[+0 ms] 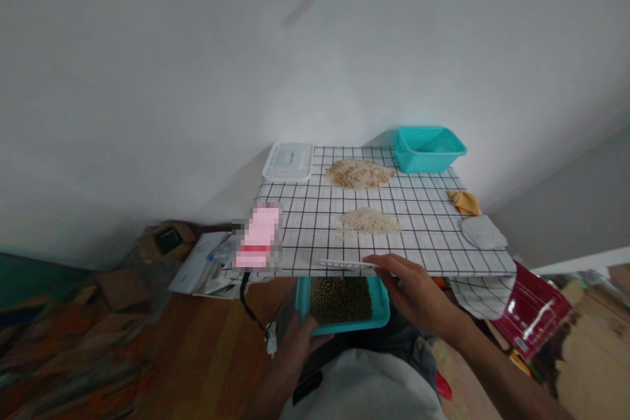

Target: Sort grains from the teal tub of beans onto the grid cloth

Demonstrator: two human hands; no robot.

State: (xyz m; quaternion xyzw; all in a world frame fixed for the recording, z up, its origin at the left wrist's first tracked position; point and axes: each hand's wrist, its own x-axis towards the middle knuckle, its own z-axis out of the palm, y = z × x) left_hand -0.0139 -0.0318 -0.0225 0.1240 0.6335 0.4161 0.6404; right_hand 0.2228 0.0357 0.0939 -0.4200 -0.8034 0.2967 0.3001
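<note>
My left hand (299, 344) is closed on the near left edge of a teal plastic tub (352, 327), which sits low over my lap, just below the table edge. Inside the tub lies a layer of small dark green beans (339, 300). My right hand (408, 289) pinches a thin white flat piece (347, 264) with a ridged edge, seen almost edge-on. That piece is held level at the front edge of the table, above the tub. Beyond it on the checked cloth lie a pile of pale grains (370, 220) and a farther pile of tan beans mixed with grains (360, 173).
A second teal tub (429, 149) stands at the table's back right, a white lid (289, 162) at back left. A blurred-out pink phone-like object (259, 236) is at front left. A yellow cloth (464, 203) and white cloth (483, 232) lie right. A dark red bag (534, 308) is below.
</note>
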